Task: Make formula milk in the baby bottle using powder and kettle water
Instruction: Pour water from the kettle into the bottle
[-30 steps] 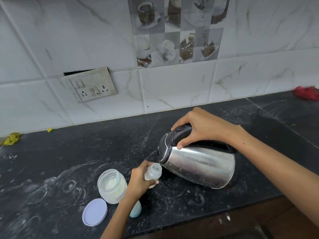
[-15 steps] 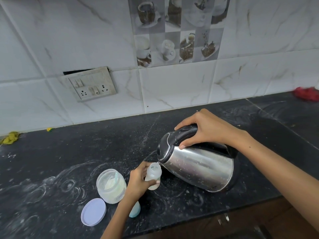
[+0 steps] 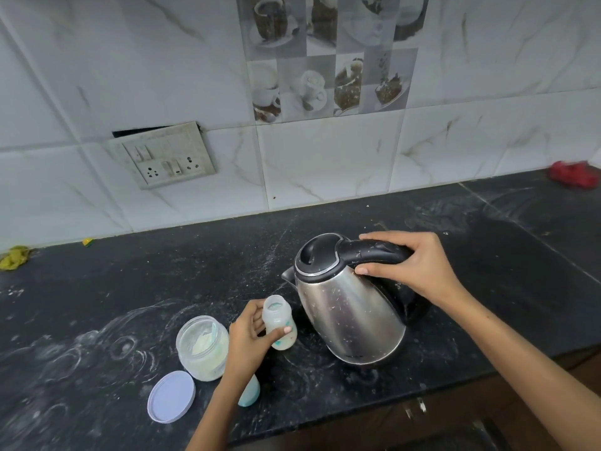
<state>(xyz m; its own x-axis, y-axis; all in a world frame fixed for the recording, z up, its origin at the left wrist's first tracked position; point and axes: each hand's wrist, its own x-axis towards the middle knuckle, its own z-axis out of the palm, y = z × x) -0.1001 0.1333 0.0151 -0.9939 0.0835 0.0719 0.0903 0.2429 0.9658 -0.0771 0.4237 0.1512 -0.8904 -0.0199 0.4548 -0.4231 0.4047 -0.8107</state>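
Observation:
My left hand (image 3: 247, 340) grips a small clear baby bottle (image 3: 279, 320), open at the top and upright on the black counter (image 3: 130, 288). Just right of it stands a steel kettle (image 3: 348, 314) with a black lid, nearly upright, its spout a little above and beside the bottle's mouth. My right hand (image 3: 406, 265) is wrapped around the kettle's black handle. Left of the bottle sits an open glass jar of white powder (image 3: 201, 348) with a scoop inside. The jar's pale lid (image 3: 171, 396) lies flat in front of it. A teal bottle cap (image 3: 250, 393) peeks out under my left forearm.
The counter is streaked with white powder marks. A switch and socket plate (image 3: 166, 156) hangs on the tiled wall. A yellow scrap (image 3: 14, 257) lies at the far left and a red cloth (image 3: 574, 174) at the far right. The counter's front edge runs below the kettle.
The kettle has tipped back from its pouring tilt to nearly upright, its spout lifting off the bottle's mouth. My left hand still holds the bottle in the same spot.

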